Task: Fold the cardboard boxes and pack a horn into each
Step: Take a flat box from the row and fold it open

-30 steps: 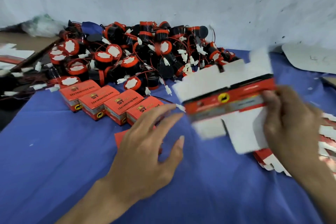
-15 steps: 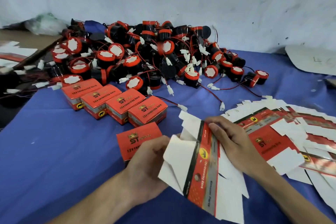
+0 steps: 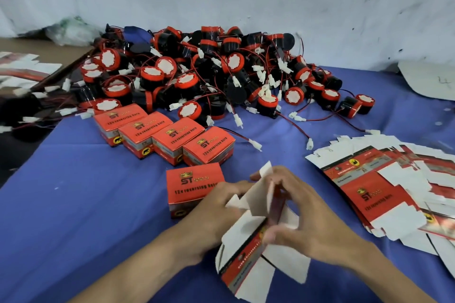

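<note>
1. Cardboard, a half-opened box blank (image 3: 246,248), sits above the blue worktop (image 3: 73,216); I see my left hand (image 3: 214,211) and right hand (image 3: 312,219) both pinching it, fingers curled.
2. One folded box (image 3: 192,187) lies just beside the left hand; flat blanks (image 3: 369,187) fan out right.
3. Four closed boxes (image 3: 162,134) line up before the horn pile (image 3: 209,74).

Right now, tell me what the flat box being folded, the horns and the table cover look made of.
Flat box: thin cardboard, slightly glossy red print outside and plain matt white inside. It creases sharply at the flaps.
Horns: probably hard plastic, with shiny black bodies and red rims. The material of the white faces is unclear.
Table cover: seemingly cloth, matt blue, showing no glare.
</note>
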A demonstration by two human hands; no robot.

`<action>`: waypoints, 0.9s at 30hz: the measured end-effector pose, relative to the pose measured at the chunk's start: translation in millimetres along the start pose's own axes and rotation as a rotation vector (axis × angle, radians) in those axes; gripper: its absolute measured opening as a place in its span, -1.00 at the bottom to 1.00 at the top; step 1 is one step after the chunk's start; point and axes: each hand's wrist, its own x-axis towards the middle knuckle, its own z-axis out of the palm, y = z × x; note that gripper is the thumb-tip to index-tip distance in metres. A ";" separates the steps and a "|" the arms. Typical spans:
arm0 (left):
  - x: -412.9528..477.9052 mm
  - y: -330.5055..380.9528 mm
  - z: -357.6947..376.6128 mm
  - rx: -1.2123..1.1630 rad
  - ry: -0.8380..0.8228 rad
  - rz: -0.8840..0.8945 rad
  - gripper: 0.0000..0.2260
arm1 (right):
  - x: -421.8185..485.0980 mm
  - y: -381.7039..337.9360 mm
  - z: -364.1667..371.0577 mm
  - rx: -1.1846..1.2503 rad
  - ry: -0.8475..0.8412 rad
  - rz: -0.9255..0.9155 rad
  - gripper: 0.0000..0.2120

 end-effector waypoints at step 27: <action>-1.9 -11.2 14.0 0.112 0.379 0.421 -0.78 | -5.1 -6.7 26.4 0.491 0.457 0.050 -0.61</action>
